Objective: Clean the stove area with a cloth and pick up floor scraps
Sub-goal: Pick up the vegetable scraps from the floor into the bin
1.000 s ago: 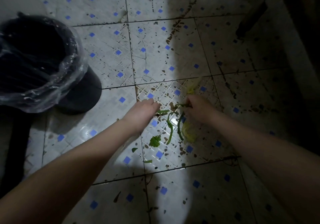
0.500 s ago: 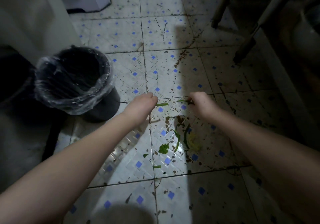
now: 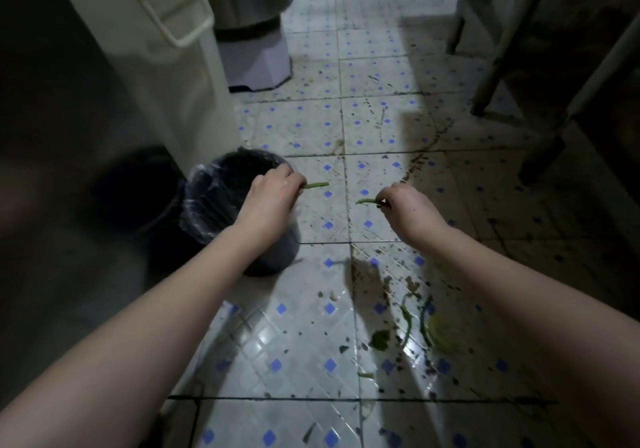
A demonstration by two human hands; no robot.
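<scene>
White ceramic floor tiles dotted with small blue diamonds (image 3: 381, 129) are spreading under everything, spattered with dark specks. The person is working on the floor-scrap part of the task; neither cloth nor stove is showing. The round black waste bin lined with a clear plastic bag (image 3: 199, 191) is standing at the left. The left hand (image 3: 273, 191) is hovering at the bin's right rim, its fingertips pinching a short straight green vegetable stem (image 3: 317, 185) that is sticking out to the right. The right hand (image 3: 408, 205) is hanging well apart from it, above the bare tiles, pinching a second, curved green stem (image 3: 367, 201).

The carrying step seems to be under way. Next, the right hand is going to need to travel left over the bin's mouth, and both pinches will need to loosen so the stems drop inside.

More leftovers are lying nearer the person: long green strips (image 3: 407, 319), a yellowish peel (image 3: 438, 335) and a small green leaf (image 3: 380, 338).

Compared with half a second earlier, both hands are riding higher, the left one is now overlapping the bin's rim rather than sitting beside it, and the remaining scraps are lying further behind them.
</scene>
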